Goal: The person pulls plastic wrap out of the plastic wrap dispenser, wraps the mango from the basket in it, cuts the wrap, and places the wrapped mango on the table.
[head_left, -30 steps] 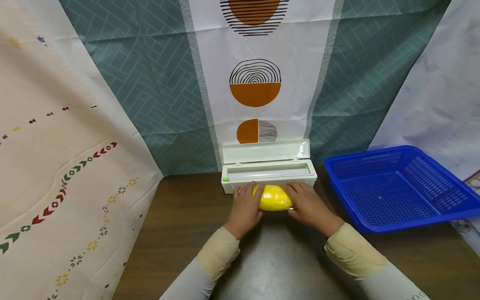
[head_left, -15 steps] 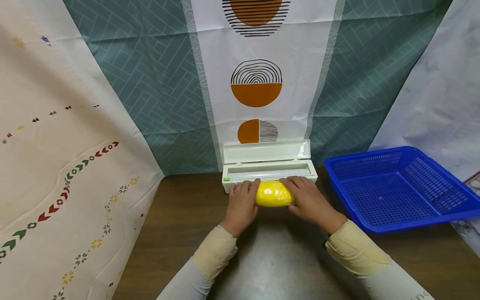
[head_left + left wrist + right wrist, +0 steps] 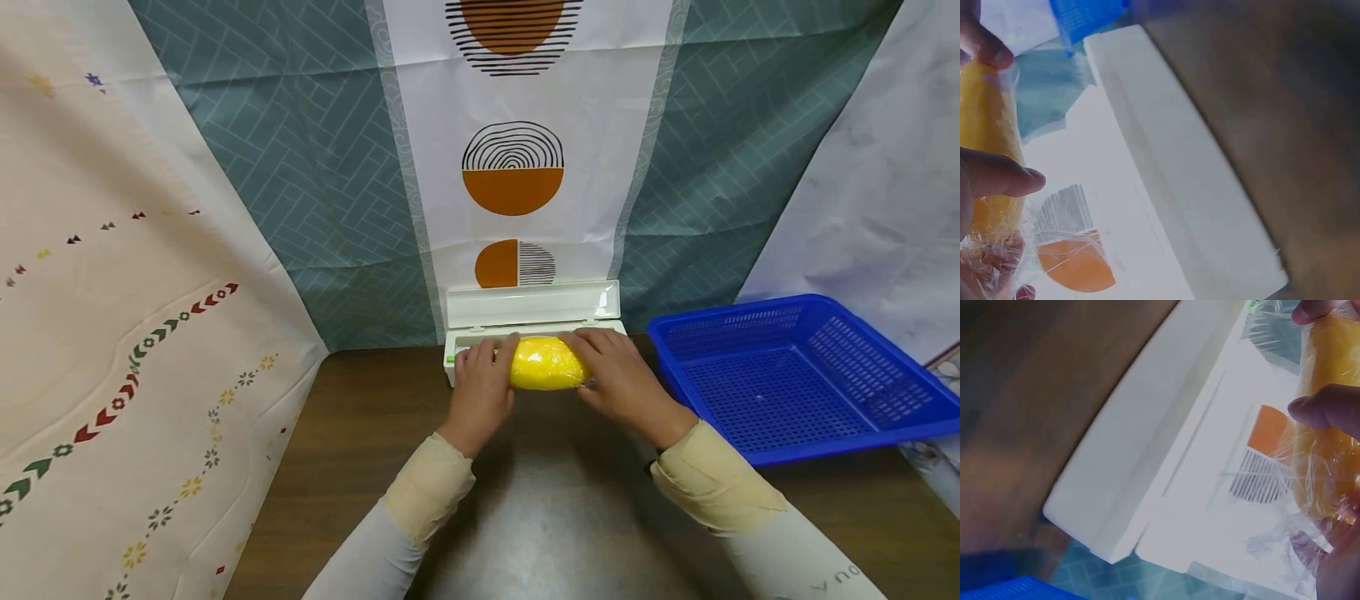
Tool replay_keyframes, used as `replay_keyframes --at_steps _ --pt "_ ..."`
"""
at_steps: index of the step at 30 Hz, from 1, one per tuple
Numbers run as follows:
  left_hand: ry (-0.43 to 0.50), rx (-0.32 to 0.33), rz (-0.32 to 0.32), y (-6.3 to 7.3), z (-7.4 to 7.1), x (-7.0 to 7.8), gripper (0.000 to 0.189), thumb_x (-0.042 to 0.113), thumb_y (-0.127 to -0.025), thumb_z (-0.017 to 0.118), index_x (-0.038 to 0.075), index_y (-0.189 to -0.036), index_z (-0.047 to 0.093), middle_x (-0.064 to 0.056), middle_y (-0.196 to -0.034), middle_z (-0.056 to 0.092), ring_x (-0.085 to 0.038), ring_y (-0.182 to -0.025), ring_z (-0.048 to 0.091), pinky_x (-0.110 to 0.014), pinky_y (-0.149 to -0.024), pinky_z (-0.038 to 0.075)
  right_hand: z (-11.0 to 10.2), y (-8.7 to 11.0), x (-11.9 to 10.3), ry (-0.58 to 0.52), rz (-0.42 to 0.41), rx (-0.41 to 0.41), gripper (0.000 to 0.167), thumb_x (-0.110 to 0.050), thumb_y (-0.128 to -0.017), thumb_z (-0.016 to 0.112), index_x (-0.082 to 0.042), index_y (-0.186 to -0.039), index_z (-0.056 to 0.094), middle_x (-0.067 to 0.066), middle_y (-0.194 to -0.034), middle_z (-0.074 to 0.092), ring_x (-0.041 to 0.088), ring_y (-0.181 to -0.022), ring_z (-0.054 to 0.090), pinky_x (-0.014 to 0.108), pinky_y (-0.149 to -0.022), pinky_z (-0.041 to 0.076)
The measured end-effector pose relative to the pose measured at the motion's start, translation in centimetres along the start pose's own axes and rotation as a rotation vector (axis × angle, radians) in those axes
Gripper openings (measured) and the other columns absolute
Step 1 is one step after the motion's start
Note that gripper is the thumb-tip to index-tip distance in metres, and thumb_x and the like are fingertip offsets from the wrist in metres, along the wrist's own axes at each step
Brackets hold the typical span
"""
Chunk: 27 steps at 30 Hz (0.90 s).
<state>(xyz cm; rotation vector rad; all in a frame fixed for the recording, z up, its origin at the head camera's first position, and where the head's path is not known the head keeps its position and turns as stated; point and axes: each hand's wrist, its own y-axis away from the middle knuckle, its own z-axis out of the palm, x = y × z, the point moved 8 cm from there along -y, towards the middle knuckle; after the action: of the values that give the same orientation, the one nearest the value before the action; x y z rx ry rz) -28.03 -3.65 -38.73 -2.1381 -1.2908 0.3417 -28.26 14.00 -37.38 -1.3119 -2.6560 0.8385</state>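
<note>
Both hands hold a yellow, rounded oblong thing point(image 3: 549, 363) wrapped in clear plastic film; its kind I cannot tell. My left hand point(image 3: 482, 379) grips its left end and my right hand point(image 3: 618, 383) its right end. In the left wrist view a thumb point(image 3: 1007, 177) lies along its side, and loose film point(image 3: 997, 259) bunches at the end. Another thumb point(image 3: 1325, 409) presses on it in the right wrist view. Behind the hands stands a white cling film dispenser point(image 3: 532, 307), its lid raised. The yellow thing overlaps the dispenser's front in the head view, hiding most of the roll.
To the right sits a blue perforated plastic basket point(image 3: 795, 375) with a raised rim. The brown wooden table point(image 3: 360, 450) meets a hanging patterned cloth point(image 3: 330, 167) at the back. A cream embroidered cloth point(image 3: 150, 358) hangs at the left.
Both hands have lifted the wrapped yellow thing upward in the head view, so it now covers more of the dispenser. The dispenser and basket have stayed in place.
</note>
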Motion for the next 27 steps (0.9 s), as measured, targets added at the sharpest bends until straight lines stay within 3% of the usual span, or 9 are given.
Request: replay_keyframes --at_steps 13,20,27 --pt "0.003 0.034 0.007 -2.6 -1.3 -0.4 0.071 0.004 -0.08 0.085 0.013 -0.143 0.053 -0.013 -0.118 0.062 -0.033 -0.107 0.061 -0.05 -0.092 0.045 -1.7 -1.8 0.3 0.011 -0.049 0.09 0.083 -0.005 -0.072 0.092 -0.007 -0.145 0.055 0.018 -0.132 0.06 0.042 -0.123 0.055 0.063 -0.104 0.042" --pt "0.009 0.062 -0.027 -3.3 -2.0 -1.0 0.069 0.003 -0.08 0.085 0.014 -0.141 0.054 -0.014 -0.119 0.06 -0.035 -0.104 0.06 -0.051 -0.091 0.045 -2.4 -2.7 -0.1 0.03 -0.122 0.165 0.081 -0.004 -0.072 0.091 -0.006 -0.144 0.056 0.018 -0.131 0.061 0.041 -0.119 0.056 0.06 -0.103 0.044" --pt "0.034 0.11 -0.012 -4.3 -2.6 -0.7 0.067 0.001 -0.082 0.082 0.014 -0.141 0.054 -0.015 -0.119 0.06 -0.036 -0.103 0.06 -0.052 -0.091 0.046 -3.6 -3.1 -0.1 0.029 -0.145 0.226 0.081 -0.001 -0.071 0.09 -0.006 -0.144 0.056 0.019 -0.131 0.06 0.042 -0.119 0.056 0.061 -0.105 0.042"
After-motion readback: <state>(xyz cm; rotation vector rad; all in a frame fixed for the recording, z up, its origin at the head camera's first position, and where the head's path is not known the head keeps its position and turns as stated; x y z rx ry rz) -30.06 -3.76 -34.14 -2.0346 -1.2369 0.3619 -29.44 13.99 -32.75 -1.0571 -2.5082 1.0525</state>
